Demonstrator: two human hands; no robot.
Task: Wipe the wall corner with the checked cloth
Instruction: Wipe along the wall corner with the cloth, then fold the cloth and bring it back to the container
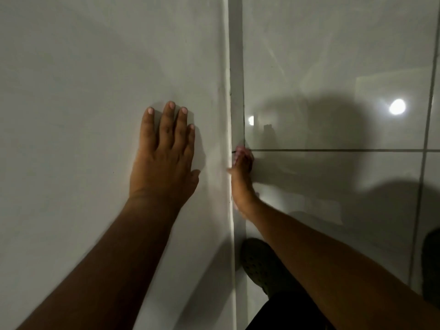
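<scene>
Cloth unseen; right hand (241,179) blurred at the wall corner (230,91), grip impossible to judge.
Left hand (164,158) lies flat, fingers spread, bracing; wiping seems underway, next stroke follows the edge.

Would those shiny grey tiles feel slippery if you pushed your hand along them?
Probably slippery: the shiny grey tiles show lamp glare like polished glaze. They likely would not bend or shift, since thin grout lines seem to fix them flat.

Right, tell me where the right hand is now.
Head view: the right hand is just right of centre, edge-on against the wall corner, with the left hand flat nearby.
</scene>
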